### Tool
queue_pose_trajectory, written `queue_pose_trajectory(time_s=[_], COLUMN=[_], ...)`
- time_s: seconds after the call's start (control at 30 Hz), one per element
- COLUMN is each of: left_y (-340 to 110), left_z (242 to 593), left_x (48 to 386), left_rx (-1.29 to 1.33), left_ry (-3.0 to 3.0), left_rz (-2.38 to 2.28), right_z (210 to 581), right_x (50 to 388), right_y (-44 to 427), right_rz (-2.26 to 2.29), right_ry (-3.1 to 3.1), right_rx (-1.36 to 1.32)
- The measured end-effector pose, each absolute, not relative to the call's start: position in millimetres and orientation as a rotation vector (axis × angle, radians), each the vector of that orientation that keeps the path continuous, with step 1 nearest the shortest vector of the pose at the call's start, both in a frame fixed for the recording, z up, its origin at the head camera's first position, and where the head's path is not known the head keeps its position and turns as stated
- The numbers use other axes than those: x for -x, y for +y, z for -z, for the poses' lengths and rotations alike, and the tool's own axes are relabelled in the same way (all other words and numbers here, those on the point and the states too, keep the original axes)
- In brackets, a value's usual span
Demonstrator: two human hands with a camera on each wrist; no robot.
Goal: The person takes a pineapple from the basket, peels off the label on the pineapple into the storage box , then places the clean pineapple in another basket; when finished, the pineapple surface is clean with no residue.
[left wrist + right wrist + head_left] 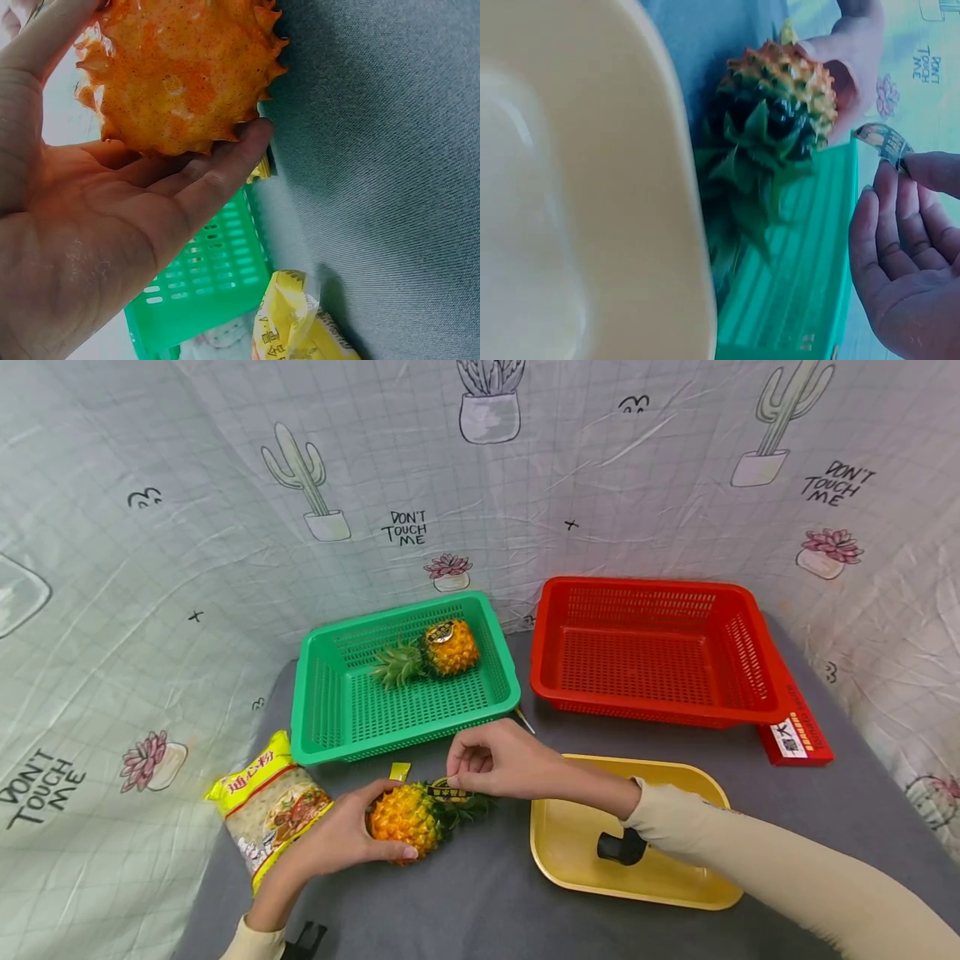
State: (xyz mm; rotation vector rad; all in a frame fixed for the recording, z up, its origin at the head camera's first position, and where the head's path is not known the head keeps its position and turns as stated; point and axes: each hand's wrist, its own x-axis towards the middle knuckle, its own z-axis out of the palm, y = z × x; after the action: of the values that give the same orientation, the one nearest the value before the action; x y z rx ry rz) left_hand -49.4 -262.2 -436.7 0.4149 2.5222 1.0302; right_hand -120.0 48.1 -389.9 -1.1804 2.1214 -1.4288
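My left hand (341,839) grips a small pineapple (405,820) by its orange body, thumb on the near side and fingers on the far side. The green leaf crown (754,180) points right, towards my right hand (510,762). Between thumb and fingertips, that hand pinches a curved black-and-gold sticker label (885,144). In the right wrist view a gap shows between label and fruit. Another pineapple (452,649), with a similar label on it, lies in the green basket (405,735) behind my hands.
A red basket (652,708) stands at the back right, beside a red box (802,739). The yellow tray (585,878) sits under my right forearm. A yellow bag of noodle-like food (262,802) lies left, and a small yellow packet (400,771) lies behind the held pineapple.
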Motion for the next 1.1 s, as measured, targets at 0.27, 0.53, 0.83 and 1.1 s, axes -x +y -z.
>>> queue_pose_trajectory(time_s=[0.27,0.53,0.83,1.1], left_y=[-261.4,-261.0,-262.4,-261.6], left_z=[438.0,438.3,435.0,437.3], left_x=[47.7,49.2,52.8,50.5], left_rx=[-0.383,-0.362,-0.354,-0.346], left_ry=[2.525,2.523,2.502,2.488], left_rz=[-1.014,-1.011,-1.023,-1.029], right_z=[385.5,387.0,393.5,409.2], right_x=[121.1,120.5,120.9,115.5], right_y=[83.8,114.4,144.2,160.0], right_rz=[1.373,1.324,1.231,1.173], right_ry=[2.168,2.194,2.188,2.165], right_rx=[1.092,1.017,0.946,0.939])
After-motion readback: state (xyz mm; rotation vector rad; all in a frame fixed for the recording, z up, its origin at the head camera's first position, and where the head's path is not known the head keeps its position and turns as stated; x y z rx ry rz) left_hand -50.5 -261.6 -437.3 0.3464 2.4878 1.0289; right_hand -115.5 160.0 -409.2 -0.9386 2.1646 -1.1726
